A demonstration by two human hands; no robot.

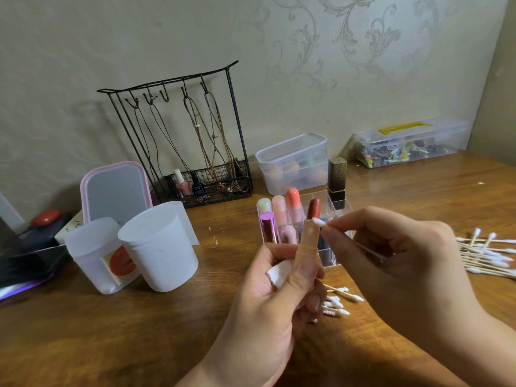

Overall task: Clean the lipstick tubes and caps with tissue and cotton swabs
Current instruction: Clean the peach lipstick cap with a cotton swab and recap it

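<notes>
My left hand (275, 291) grips a translucent peach lipstick tube (309, 244) upright, with a folded white tissue (280, 272) tucked in the palm. My right hand (396, 263) pinches a cotton swab (319, 221); its white tip touches the open top of the tube. Behind them stands a clear acrylic organiser (332, 255) with several lipsticks, among them a purple metallic one (267, 227), a coral one (293, 201) and a dark red one (314, 209). A black and gold lipstick (337, 182) stands at its back right.
Loose cotton swabs (491, 255) lie in a heap at the right, and more swabs (339, 300) lie under my hands. Two white cups (159, 247) stand at the left, a mirror (116, 191) and a wire jewellery rack (190, 141) behind. Clear lidded boxes (293, 160) line the wall.
</notes>
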